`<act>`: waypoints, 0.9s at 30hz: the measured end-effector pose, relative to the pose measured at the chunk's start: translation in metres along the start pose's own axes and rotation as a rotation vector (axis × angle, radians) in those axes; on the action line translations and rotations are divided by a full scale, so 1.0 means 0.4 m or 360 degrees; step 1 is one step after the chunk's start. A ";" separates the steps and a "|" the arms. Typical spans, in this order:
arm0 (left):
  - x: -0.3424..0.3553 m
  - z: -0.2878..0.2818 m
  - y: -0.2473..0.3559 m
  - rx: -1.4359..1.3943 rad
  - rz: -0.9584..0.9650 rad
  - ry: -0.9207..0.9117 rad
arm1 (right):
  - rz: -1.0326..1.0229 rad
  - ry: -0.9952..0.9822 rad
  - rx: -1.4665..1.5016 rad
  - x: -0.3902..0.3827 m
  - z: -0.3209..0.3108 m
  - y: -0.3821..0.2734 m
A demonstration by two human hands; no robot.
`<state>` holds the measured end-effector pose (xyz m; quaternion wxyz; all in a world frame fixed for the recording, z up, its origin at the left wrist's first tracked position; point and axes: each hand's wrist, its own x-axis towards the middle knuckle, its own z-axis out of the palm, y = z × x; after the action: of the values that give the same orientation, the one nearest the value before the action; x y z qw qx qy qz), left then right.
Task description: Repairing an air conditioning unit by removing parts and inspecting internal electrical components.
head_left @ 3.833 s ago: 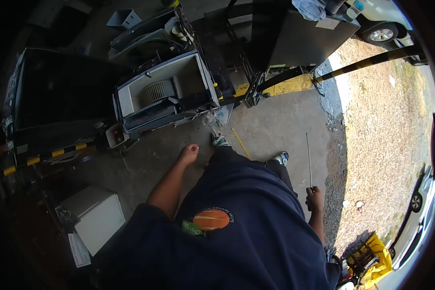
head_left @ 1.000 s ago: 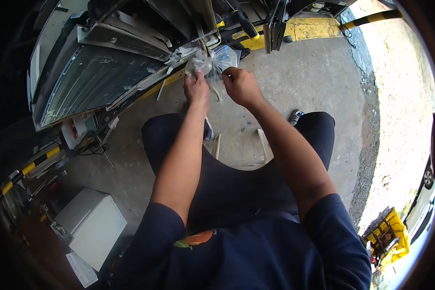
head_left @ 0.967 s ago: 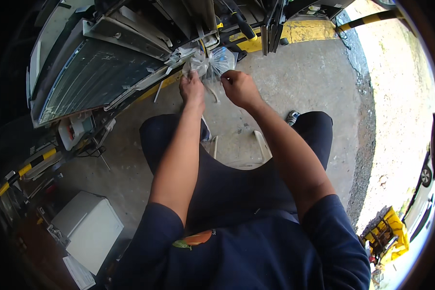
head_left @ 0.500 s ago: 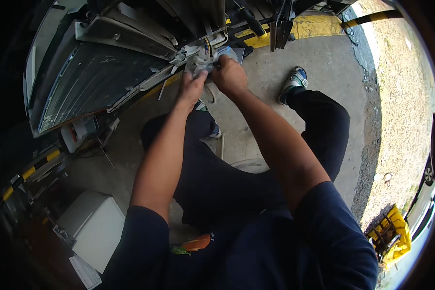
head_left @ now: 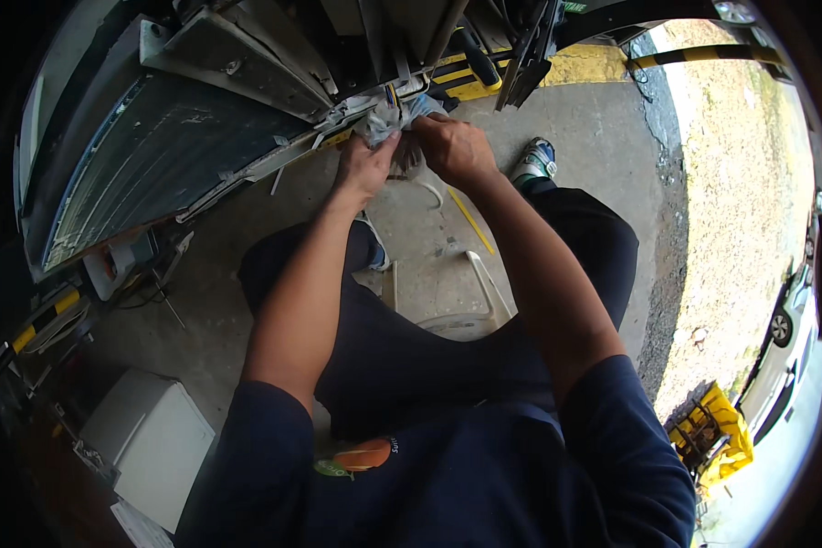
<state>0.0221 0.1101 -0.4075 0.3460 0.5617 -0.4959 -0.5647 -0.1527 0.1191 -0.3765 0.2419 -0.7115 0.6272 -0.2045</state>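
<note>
A crumpled clear plastic bag (head_left: 385,121) is between my hands at the upper middle. Some thin coloured pieces show at its top, too small to name. My left hand (head_left: 365,172) closes on its lower left side, thumb pressed against the plastic. My right hand (head_left: 452,151) grips the other side with bent fingers, where a bluish part of the bag shows. Its fingertips are partly hidden behind the hand. Just beyond the bag runs the edge of a metal frame (head_left: 338,114). Below my right hand a thin yellow strip (head_left: 472,222) slants over the floor.
A large dark ribbed panel (head_left: 192,155) leans at the left. A yellow-and-black handled tool (head_left: 480,64) stands beyond my hands. A white box (head_left: 160,447) is at lower left. Pale plastic chair legs (head_left: 489,283) show between my legs. Gravel (head_left: 712,210) lies at right.
My right hand has drawn slightly right and down from the left one. The thin yellow strip and the chair legs have come into sight. The whole view has shifted a little.
</note>
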 end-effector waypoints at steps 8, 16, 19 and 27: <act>-0.008 -0.012 0.024 0.0329 -0.0147 0.0099 | 0.0643 -0.0008 0.0253 0.002 -0.011 -0.031; -0.017 -0.005 0.051 0.0230 -0.0121 0.0026 | 0.0791 -0.0009 0.0680 -0.016 0.000 -0.046; -0.013 -0.011 0.040 0.0243 -0.0030 0.0053 | 0.0555 0.0075 0.0413 -0.017 0.007 -0.050; -0.007 -0.013 0.042 0.0269 0.0062 0.0000 | -0.0068 0.0311 -0.0280 -0.023 0.024 -0.043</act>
<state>0.0246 0.1076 -0.3902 0.3083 0.5791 -0.5526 -0.5140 -0.1347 0.1306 -0.3737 0.1120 -0.7198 0.6480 -0.2222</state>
